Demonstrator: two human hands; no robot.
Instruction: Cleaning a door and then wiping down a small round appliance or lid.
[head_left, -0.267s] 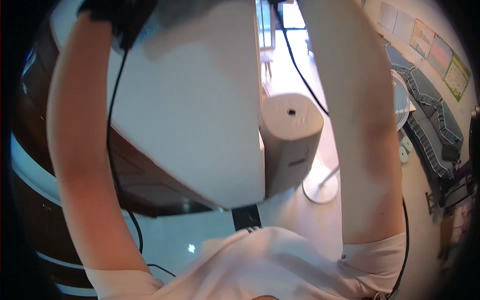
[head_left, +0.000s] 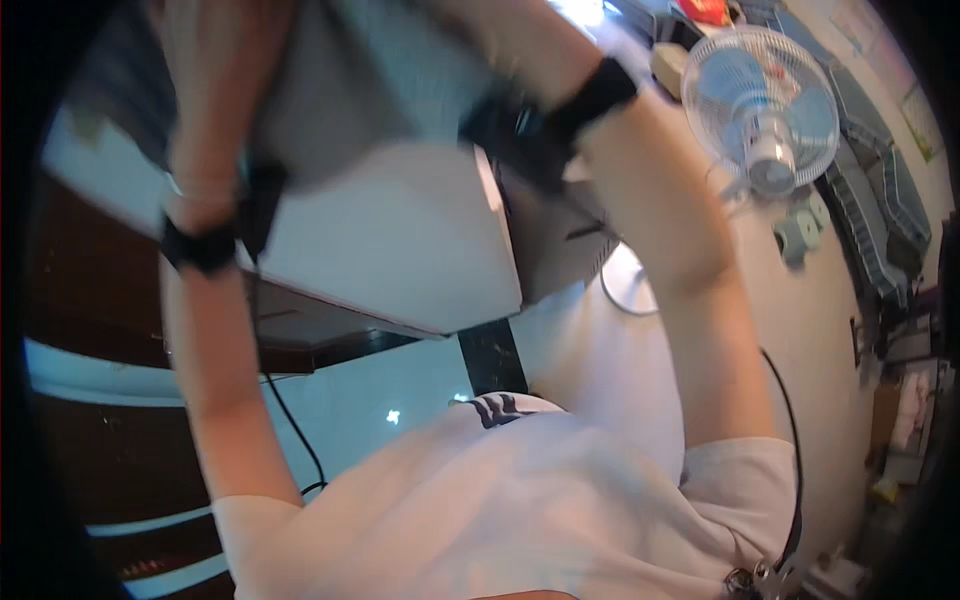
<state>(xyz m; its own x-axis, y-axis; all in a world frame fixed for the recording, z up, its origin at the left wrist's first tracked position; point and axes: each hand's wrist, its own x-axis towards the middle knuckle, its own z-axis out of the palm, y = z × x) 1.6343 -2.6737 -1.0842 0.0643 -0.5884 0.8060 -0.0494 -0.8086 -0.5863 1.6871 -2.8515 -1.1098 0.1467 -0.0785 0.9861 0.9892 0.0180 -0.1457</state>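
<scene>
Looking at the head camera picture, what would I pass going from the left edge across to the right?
Left forearm with a black wristband → white tabletop → right forearm with a black wristband → white desk fan → blue striped cloth.

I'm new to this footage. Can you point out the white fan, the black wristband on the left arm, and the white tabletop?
white fan [head_left: 762, 105], head view, round grille.
black wristband [head_left: 200, 247], head view, left wrist.
white tabletop [head_left: 400, 250], head view, bare surface.

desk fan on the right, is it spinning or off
Cannot tell. The white desk fan stands upright on its round base, but the picture is too blurred to show the blades.
</scene>
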